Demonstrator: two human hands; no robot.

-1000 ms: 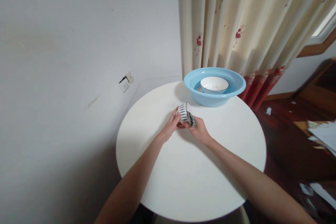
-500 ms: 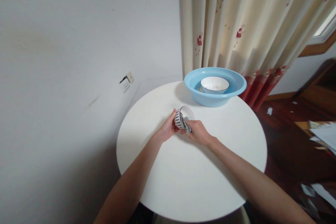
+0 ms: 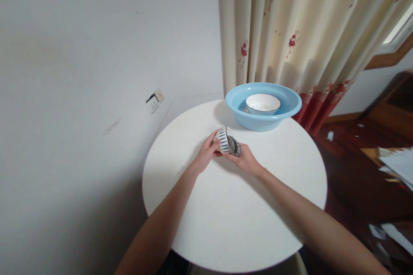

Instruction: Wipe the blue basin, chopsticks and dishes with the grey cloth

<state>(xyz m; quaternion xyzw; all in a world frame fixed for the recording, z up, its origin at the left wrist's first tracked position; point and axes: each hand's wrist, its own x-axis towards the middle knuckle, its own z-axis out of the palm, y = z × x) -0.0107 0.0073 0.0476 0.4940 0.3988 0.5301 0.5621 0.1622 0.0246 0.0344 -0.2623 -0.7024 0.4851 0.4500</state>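
Note:
Over the middle of the round white table (image 3: pixel 219 215), a small white bowl with dark stripes (image 3: pixel 222 139) is tipped on its side, its mouth facing right. My left hand (image 3: pixel 207 150) is closed around the bowl's base and left side. A crumpled grey cloth (image 3: pixel 235 146) with dark streaks sits at the bowl's mouth, gripped by my right hand (image 3: pixel 243 159). The right hand's fingers reach under the bowl's near rim and are partly hidden.
A light blue basin (image 3: pixel 260 123) stands at the table's back edge, holding a larger white bowl (image 3: pixel 263 103) with a dark rim. Behind it hangs a cream and red curtain (image 3: pixel 274 30). A wall with a socket (image 3: pixel 152 104) is on the left. Papers (image 3: pixel 398 165) lie at right.
The striped bowl has turned so more of its outer side shows and less of its inside. My right hand has shifted with the cloth from inside the bowl to its rim.

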